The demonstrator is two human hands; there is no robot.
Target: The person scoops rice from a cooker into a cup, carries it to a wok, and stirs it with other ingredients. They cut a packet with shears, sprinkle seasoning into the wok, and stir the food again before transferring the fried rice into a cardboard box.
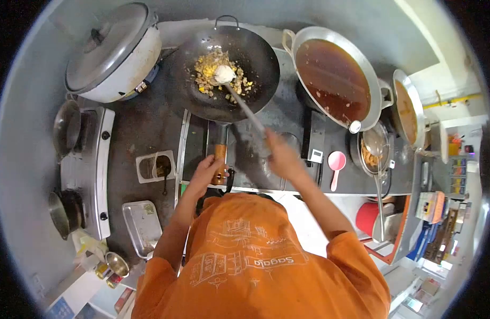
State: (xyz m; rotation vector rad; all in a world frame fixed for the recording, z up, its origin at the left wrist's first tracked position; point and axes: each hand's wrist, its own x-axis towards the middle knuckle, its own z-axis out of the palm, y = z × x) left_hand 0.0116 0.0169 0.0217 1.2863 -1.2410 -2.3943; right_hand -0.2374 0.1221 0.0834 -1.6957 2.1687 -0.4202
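Observation:
My left hand [204, 173] is closed around the wooden handle [220, 154] of a dark wok [261, 61] at the top centre. My right hand [282, 154], a little blurred, grips the long metal handle of a ladle [245, 108]. The ladle's head is over the food in the wok and carries a white lump [224, 74]. Chopped brown and yellow pieces [207, 66] lie in the middle of the wok around it.
A wide pan of brown liquid [334, 77] stands right of the wok, with a strainer bowl [371, 154] and pink spoon [336, 161] nearer. At left are a lidded pot [117, 64], a stove [103, 175], a small container [148, 167] and a metal tray [141, 226].

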